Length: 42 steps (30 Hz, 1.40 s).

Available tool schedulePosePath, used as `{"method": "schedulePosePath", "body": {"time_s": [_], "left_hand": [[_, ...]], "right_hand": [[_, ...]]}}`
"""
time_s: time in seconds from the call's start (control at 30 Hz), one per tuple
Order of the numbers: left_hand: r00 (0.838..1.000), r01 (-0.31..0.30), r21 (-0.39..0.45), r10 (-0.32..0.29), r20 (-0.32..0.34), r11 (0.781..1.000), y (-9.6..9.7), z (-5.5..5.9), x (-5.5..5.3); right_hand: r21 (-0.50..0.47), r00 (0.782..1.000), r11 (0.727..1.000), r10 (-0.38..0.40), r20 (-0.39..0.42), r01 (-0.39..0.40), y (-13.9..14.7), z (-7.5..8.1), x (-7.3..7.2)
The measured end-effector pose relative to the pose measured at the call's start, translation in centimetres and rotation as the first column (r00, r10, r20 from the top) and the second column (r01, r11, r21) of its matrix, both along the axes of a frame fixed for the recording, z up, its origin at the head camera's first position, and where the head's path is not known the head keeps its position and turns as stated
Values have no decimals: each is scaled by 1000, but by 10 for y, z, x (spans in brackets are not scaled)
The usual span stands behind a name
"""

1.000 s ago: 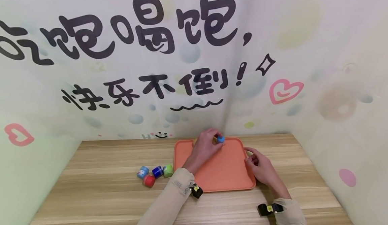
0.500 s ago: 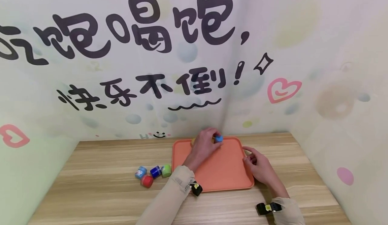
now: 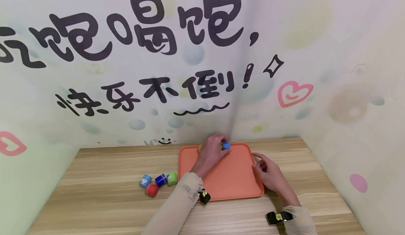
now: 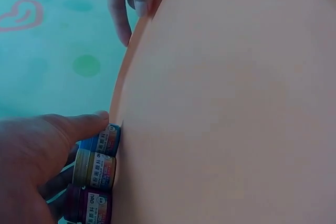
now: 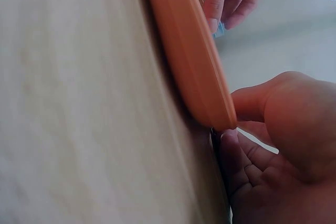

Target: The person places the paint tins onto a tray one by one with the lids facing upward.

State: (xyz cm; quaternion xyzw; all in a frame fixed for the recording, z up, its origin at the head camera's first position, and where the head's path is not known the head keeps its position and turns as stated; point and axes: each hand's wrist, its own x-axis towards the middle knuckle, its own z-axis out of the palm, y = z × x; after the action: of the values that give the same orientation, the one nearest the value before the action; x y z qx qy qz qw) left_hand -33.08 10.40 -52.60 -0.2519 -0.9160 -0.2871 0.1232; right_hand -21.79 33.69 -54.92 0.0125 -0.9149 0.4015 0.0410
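Observation:
An orange tray [image 3: 227, 178] lies on the wooden table. Along its far edge, my left hand [image 3: 211, 152] reaches over a row of small paint jars. In the left wrist view these are a blue jar [image 4: 108, 140], a yellow jar [image 4: 97, 169] and a dark purple jar [image 4: 90, 203], side by side against the rim. My left thumb lies over the blue jar, with the fingers partly hidden behind the row. My right hand [image 3: 270, 173] holds the tray's right edge; its fingertips [image 5: 229, 140] pinch the rim in the right wrist view.
Left of the tray sits a loose group of paint jars: light blue [image 3: 145, 180], red [image 3: 152, 190], dark blue [image 3: 161, 180] and green [image 3: 172, 179], the green one close to the tray. A printed wall [image 3: 190, 129] rises behind the table.
The head view has shifted slightly. My left hand has drawn the blue jar a little left along the far rim, toward the yellow one. My right hand stays at the tray's edge.

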Motion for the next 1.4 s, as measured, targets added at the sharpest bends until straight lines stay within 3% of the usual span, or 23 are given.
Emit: {"method": "schedulePosePath", "body": {"time_s": [0.67,0.83,1.0,1.27,1.4], "left_hand": [[997,-40,-56,36,-61,998,0,1,0],[997,-52,-30,50,-60,998,-1,3,-1],[998,-38,25,39,-48,999,-4,12,1],[996,7,92,1,-86,996,-14,29,9],[998,12,139,-4,-61,990,-23,35,15]], "right_hand": [[-1,1000,1000,-4,16,4,0,0,-1],[2,1000,1000,-11,21,11,0,-1,0],[2,1000,1000,-13,17,13,0,0,0],[6,1000,1000,-21,17,21,0,-1,0],[9,1000,1000,-20,15,20,0,0,1]]}}
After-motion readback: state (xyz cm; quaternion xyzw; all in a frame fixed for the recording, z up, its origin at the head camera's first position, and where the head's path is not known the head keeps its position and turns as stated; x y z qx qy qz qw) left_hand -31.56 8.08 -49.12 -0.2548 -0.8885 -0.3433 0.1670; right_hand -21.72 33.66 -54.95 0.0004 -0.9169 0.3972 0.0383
